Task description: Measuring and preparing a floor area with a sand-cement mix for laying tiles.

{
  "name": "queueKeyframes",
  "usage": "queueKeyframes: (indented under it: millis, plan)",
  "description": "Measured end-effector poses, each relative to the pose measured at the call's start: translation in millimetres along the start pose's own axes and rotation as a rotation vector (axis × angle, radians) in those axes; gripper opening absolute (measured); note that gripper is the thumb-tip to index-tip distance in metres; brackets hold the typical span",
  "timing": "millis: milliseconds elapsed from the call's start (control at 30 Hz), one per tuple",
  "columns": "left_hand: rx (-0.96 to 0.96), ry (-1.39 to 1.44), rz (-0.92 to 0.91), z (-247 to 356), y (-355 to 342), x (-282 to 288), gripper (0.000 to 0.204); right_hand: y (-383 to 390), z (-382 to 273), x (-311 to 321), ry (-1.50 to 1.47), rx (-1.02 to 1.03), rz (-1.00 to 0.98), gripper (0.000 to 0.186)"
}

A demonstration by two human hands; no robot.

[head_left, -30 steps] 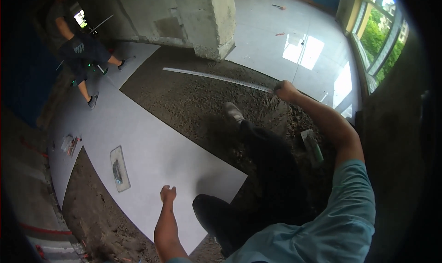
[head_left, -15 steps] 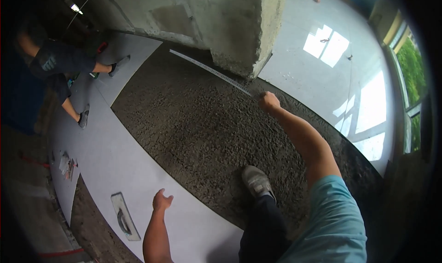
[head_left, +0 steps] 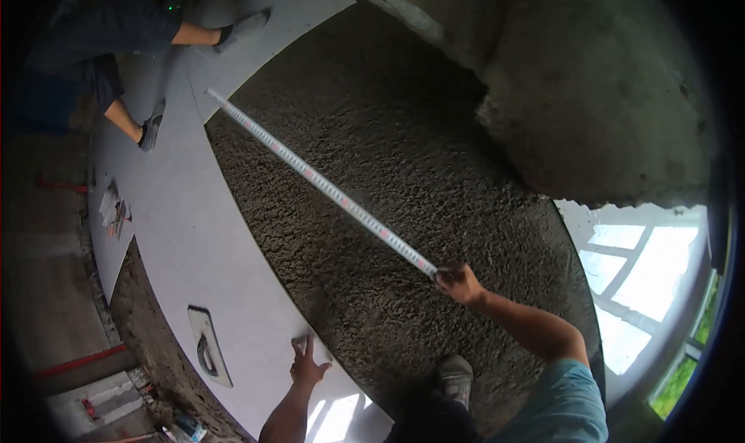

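A tape measure's white blade (head_left: 326, 187) stretches diagonally across the dark mortar bed (head_left: 372, 133). My right hand (head_left: 461, 282) is closed around its near end; the tape's case, if there, is hidden by the fingers. The far tip hangs over or touches the edge of the pale tiles at the left; I cannot tell which. My left hand (head_left: 307, 364) rests with fingers apart on the large pale tile (head_left: 240, 249), close to its border with the mortar. Left of it a float (head_left: 209, 346) with a dark handle lies on the same tile.
Another person's legs (head_left: 143, 43) stand on the tiles at the upper left. A rough concrete wall (head_left: 597, 94) juts in at the upper right, above a glossy tiled floor (head_left: 570, 218). Small items (head_left: 114, 210) lie at the left. My shoe (head_left: 455, 379) stands on the mortar.
My right hand has come nearer, and the tape has swung from beside the wall to across the mortar towards the tiles. My left hand has moved right, nearer the tile's edge. The view has turned.
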State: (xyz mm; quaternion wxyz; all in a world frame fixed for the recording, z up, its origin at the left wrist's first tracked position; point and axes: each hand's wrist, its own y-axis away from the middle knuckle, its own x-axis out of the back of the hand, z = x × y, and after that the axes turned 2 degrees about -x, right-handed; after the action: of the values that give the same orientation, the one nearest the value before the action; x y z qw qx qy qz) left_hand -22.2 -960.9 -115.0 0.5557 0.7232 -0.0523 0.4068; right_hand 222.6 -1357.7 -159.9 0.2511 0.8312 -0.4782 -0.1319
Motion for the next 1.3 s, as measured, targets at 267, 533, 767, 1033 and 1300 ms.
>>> queueKeyframes:
  millis: [267,533,767,1033,1300]
  plan:
    - [-0.011,-0.171,0.016,-10.1,-6.5,-6.9,0.098,-25.4,-81.1,-202.5,-0.012,0.33,-0.512,0.015]
    - [0.003,-0.137,-0.072,-27.9,-16.7,-16.3,0.103,5.4,-99.6,-266.7,0.164,0.444,-0.607,0.016]
    - [-0.015,-0.108,0.074,-20.7,4.9,-5.8,0.106,45.3,-14.2,-254.2,0.288,0.311,-0.453,0.022]
    - [-0.143,0.128,0.196,-53.8,-12.9,-36.9,0.103,59.8,31.1,-284.2,0.311,0.349,-0.264,0.017]
    - [0.059,1.936,0.289,28.4,10.5,-70.3,0.027,122.9,44.9,-228.8,0.903,0.584,-0.218,0.039]
